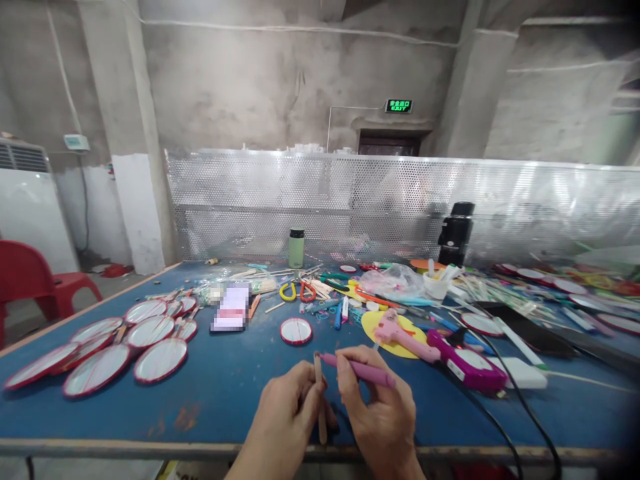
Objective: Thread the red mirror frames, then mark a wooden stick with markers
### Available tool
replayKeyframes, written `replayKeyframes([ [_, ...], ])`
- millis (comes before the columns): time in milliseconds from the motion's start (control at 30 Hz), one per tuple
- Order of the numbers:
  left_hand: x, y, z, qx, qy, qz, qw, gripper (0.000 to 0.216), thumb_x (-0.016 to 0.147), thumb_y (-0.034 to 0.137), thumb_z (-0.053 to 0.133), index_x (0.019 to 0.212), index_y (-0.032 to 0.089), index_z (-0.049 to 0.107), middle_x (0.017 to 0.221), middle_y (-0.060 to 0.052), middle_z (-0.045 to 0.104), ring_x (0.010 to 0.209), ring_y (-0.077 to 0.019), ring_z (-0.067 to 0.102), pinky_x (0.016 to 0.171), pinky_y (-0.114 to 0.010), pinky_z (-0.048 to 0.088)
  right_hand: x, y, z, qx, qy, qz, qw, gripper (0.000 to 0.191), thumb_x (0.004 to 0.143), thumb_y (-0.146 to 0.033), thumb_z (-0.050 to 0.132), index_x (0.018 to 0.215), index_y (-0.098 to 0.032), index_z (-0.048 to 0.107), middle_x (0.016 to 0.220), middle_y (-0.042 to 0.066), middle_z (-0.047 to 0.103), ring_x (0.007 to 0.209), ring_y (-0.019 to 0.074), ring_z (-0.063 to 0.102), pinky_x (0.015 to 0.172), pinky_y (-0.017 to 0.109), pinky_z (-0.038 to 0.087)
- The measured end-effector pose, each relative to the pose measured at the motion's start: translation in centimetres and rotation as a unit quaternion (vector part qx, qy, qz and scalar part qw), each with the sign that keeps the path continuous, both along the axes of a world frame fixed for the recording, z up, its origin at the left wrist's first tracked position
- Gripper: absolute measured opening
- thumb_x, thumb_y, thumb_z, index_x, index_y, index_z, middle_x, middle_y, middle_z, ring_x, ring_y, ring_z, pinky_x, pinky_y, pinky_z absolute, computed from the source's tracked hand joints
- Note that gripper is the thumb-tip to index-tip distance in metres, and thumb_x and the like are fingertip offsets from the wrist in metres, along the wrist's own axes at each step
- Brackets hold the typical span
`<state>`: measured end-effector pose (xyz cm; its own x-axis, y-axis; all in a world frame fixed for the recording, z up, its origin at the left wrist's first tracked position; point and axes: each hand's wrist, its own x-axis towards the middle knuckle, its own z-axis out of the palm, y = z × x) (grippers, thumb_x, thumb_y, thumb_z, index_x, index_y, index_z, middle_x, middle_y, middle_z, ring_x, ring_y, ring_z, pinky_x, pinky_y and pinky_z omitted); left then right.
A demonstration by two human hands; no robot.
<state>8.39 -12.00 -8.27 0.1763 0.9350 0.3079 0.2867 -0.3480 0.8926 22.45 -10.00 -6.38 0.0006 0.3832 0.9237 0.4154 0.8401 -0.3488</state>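
Observation:
My left hand [293, 407] is closed around a narrow wooden craft stick [321, 417], which it holds upright near the table's front edge. Between the thumb and fingers of my right hand [377, 407] is a pink marker pen [367, 371]. The pen's tip points left and meets the upper end of the stick, or lies very close to it. Just beyond both hands lies a small round white disc with a red rim [296, 331].
Several red-rimmed discs [160, 360] are grouped at left, beside a phone [231, 308]. To the right are a pink glue gun [405, 335], a purple device [467, 360] and black cables [493, 420]. A green bottle [297, 250] and black flask [456, 237] stand behind clutter.

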Motion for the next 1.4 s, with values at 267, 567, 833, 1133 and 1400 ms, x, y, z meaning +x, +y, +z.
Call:
replayKeyframes([
  [267, -0.4, -0.4, 0.4, -0.040, -0.044, -0.029, 0.998, 0.030, 0.097, 0.045, 0.047, 0.090, 0.019, 0.059, 0.071, -0.005, 0.075, 0.060, -0.0165, 0.063, 0.056, -0.023, 0.045, 0.3, 0.1, -1.3, -0.139, 0.219, 0.064, 0.964, 0.011, 0.090, -0.028, 0.069, 0.086, -0.019, 0.071, 0.056, -0.003, 0.062, 0.037, 0.0093, 0.054, 0.037, 0.019, 0.046],
  [567, -0.8, -1.0, 1.3, -0.083, -0.056, -0.039, 0.994, 0.036, 0.091, 0.053, 0.055, 0.085, 0.018, 0.060, 0.063, -0.003, 0.073, 0.050, -0.0129, 0.053, 0.050, -0.021, 0.038, 1.3, 1.1, 0.0, -0.324, 0.431, 0.274, 0.796, 0.031, 0.069, -0.040, 0.086, 0.073, -0.014, 0.069, 0.044, -0.004, 0.055, 0.032, 0.0047, 0.042, 0.032, 0.014, 0.031],
  [833, -1.2, -1.2, 0.8, -0.078, -0.021, -0.034, 0.996, 0.039, 0.091, 0.057, 0.054, 0.078, 0.021, 0.059, 0.059, 0.002, 0.070, 0.057, -0.0161, 0.062, 0.057, -0.022, 0.045, 1.1, 1.1, -0.5, -0.328, 0.456, 0.283, 0.777, 0.031, 0.073, -0.042, 0.083, 0.074, -0.014, 0.070, 0.043, -0.007, 0.051, 0.030, 0.0035, 0.038, 0.031, 0.014, 0.027],
  [1133, -1.6, -1.5, 1.0, -0.099, -0.009, -0.043, 0.994, 0.046, 0.088, 0.065, 0.054, 0.072, 0.022, 0.059, 0.060, 0.002, 0.071, 0.057, -0.0165, 0.062, 0.060, -0.022, 0.047, 1.2, 0.6, -0.6, -0.316, 0.460, 0.285, 0.779, 0.028, 0.073, -0.038, 0.084, 0.075, -0.014, 0.070, 0.045, -0.006, 0.052, 0.033, 0.0040, 0.039, 0.032, 0.014, 0.029],
  [1400, -1.6, -1.4, 0.8, -0.078, -0.009, -0.034, 0.996, 0.043, 0.090, 0.062, 0.052, 0.074, 0.022, 0.057, 0.056, 0.002, 0.070, 0.054, -0.0156, 0.057, 0.056, -0.022, 0.042, 1.3, 0.7, -0.5, -0.297, 0.485, 0.261, 0.780, 0.026, 0.072, -0.036, 0.083, 0.073, -0.014, 0.071, 0.046, -0.005, 0.053, 0.035, 0.0053, 0.041, 0.033, 0.015, 0.029],
])
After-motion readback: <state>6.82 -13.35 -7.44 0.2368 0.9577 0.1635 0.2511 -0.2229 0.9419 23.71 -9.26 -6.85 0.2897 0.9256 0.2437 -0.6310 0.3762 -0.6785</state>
